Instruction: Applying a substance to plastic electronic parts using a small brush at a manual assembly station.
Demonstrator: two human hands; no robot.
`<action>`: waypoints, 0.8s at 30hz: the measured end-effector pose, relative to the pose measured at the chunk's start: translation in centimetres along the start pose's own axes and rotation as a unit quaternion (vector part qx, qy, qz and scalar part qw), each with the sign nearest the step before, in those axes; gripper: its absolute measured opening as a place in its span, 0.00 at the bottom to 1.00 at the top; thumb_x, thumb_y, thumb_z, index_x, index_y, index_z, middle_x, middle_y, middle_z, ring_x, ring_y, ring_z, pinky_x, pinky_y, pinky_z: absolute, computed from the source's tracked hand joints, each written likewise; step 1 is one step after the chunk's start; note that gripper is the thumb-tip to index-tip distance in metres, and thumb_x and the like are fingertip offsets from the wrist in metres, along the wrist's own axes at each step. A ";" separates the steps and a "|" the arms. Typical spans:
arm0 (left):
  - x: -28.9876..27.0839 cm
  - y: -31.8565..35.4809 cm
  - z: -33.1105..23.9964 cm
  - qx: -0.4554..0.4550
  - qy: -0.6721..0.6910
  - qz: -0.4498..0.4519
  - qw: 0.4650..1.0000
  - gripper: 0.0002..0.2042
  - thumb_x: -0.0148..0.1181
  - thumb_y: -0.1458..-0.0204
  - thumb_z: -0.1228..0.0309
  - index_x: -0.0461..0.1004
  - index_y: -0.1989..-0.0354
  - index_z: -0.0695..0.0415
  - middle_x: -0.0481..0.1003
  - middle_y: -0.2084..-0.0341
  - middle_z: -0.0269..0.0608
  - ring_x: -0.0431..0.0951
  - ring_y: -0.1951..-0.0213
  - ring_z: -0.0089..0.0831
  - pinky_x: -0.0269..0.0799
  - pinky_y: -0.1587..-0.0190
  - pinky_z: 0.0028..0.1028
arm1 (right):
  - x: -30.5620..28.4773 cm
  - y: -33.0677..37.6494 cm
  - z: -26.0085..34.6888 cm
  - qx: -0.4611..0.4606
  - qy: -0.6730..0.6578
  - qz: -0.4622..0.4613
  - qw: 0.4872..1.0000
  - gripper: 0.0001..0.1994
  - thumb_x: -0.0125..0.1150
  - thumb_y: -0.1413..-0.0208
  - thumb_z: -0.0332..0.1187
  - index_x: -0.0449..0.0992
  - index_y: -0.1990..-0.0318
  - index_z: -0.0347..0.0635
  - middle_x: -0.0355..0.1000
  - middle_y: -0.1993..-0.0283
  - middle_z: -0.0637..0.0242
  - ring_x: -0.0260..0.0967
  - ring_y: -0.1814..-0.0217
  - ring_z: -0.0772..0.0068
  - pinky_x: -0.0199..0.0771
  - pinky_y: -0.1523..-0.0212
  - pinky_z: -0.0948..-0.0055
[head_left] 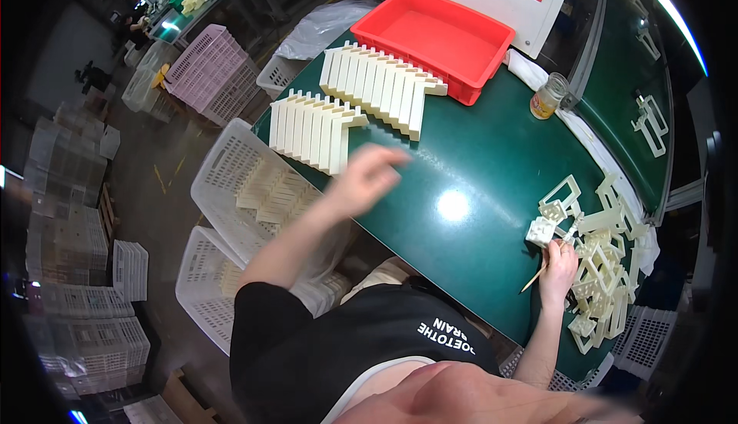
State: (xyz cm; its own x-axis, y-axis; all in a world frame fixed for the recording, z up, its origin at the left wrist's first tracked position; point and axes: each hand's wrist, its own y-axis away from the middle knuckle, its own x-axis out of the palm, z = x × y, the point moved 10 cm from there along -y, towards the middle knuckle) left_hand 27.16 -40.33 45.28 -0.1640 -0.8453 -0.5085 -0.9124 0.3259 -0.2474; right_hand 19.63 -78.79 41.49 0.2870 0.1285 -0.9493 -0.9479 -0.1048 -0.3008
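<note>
My left hand [367, 179] is over the table, just right of the shorter row of cream plastic parts [307, 128]. Motion blurs it, but its fingers look stretched out, with nothing visible in them. A longer row of similar parts [377, 86] stands behind, toward the red tray. At the right side, my right hand [560, 270] is closed around a thin wooden stick [533, 279] that points down to the left. Right beside its fingers lie a small white block [540, 230] and a heap of cream plastic frames [603, 270].
An open red tray [434, 32] sits at the table's back edge, with a glass jar [549, 96] to its right. White perforated baskets [223, 166] holding cream parts stand off the left edge of the green table [430, 247]. Pink crates [209, 70] are stacked farther back.
</note>
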 end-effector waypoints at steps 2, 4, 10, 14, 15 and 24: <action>9.3 0.1 -2.0 -0.036 0.060 0.180 0.981 0.25 0.61 0.50 0.71 0.66 0.41 0.56 0.67 0.45 0.45 0.68 0.45 0.33 0.65 0.45 0.33 | -1.2 0.0 1.0 -0.003 -0.086 -0.045 0.995 0.12 0.62 0.56 0.23 0.74 0.61 0.36 0.71 0.60 0.54 0.67 0.56 0.52 0.66 0.54 0.59; 14.9 0.3 -5.0 0.007 0.221 0.172 0.960 0.32 0.64 0.50 0.69 0.59 0.37 0.58 0.57 0.37 0.49 0.60 0.37 0.39 0.59 0.39 0.37 | -4.5 -0.5 4.7 -0.048 -0.209 -0.080 0.973 0.08 0.63 0.55 0.21 0.73 0.66 0.35 0.71 0.64 0.55 0.69 0.62 0.53 0.69 0.62 0.63; 23.3 -1.2 -4.1 -0.057 0.498 0.150 0.852 0.34 0.53 0.41 0.60 0.45 0.32 0.58 0.61 0.40 0.47 0.63 0.39 0.37 0.60 0.39 0.35 | -5.2 -1.2 9.7 -0.064 -0.342 -0.075 0.934 0.11 0.67 0.56 0.27 0.78 0.62 0.38 0.75 0.66 0.58 0.72 0.65 0.57 0.71 0.64 0.66; 26.5 0.5 -0.9 -0.326 0.684 0.217 0.615 0.31 0.30 0.37 0.46 0.52 0.35 0.59 0.69 0.52 0.42 0.76 0.60 0.33 0.77 0.56 0.36 | -4.2 1.2 4.4 0.049 -0.519 -0.136 0.842 0.26 0.42 0.36 0.52 0.75 0.56 0.35 0.73 0.68 0.61 0.69 0.68 0.71 0.67 0.67 0.74; 26.8 0.6 -0.9 -0.327 0.695 0.234 0.596 0.31 0.28 0.37 0.46 0.53 0.36 0.59 0.70 0.53 0.42 0.76 0.61 0.32 0.78 0.57 0.36 | -3.9 1.7 3.6 0.059 -0.514 -0.138 0.845 0.28 0.36 0.35 0.53 0.74 0.53 0.35 0.71 0.67 0.61 0.67 0.68 0.72 0.66 0.67 0.76; 28.3 1.0 -1.5 -0.345 0.724 0.259 0.538 0.21 0.28 0.35 0.52 0.55 0.42 0.51 0.71 0.56 0.49 0.76 0.64 0.34 0.79 0.64 0.33 | -0.2 3.7 2.1 0.111 -0.683 -0.184 0.698 0.06 0.55 0.41 0.27 0.69 0.60 0.35 0.69 0.60 0.55 0.71 0.65 0.71 0.71 0.64 0.78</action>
State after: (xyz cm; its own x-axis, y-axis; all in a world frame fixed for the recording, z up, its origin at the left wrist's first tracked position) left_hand 21.02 -64.55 31.84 -0.1278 -0.3226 0.9379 -0.4444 0.8640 0.2366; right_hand 15.78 -77.17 40.72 0.2605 0.9429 0.2074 -0.8866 0.3187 -0.3353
